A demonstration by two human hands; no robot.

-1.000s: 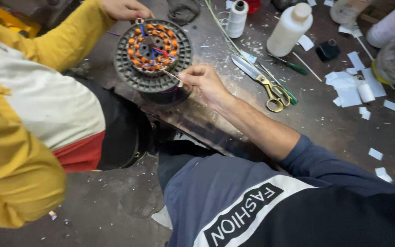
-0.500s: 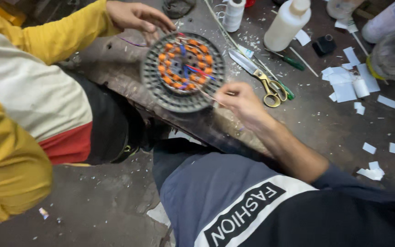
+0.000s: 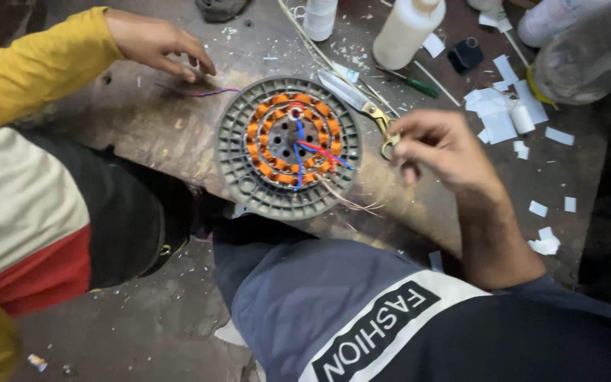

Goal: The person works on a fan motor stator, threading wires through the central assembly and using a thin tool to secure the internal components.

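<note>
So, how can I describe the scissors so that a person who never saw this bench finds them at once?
Start at the round grey motor stator with orange copper coils in the middle of the workbench. Just to its right, under the fingers of the right hand, lie the scissors, blades pointing up and left. Their yellow-gold handles set them apart from the green-handled screwdriver just beyond.

This looks like a small repair workshop — a dirty, scratched work table (image 3: pixel 143 134) holds an open fan motor (image 3: pixel 288 147) with orange wire coils. Scissors (image 3: pixel 358 106), a screwdriver (image 3: pixel 419 86), white bottles (image 3: pixel 408 28) and paper scraps (image 3: pixel 496 113) lie around.
</note>
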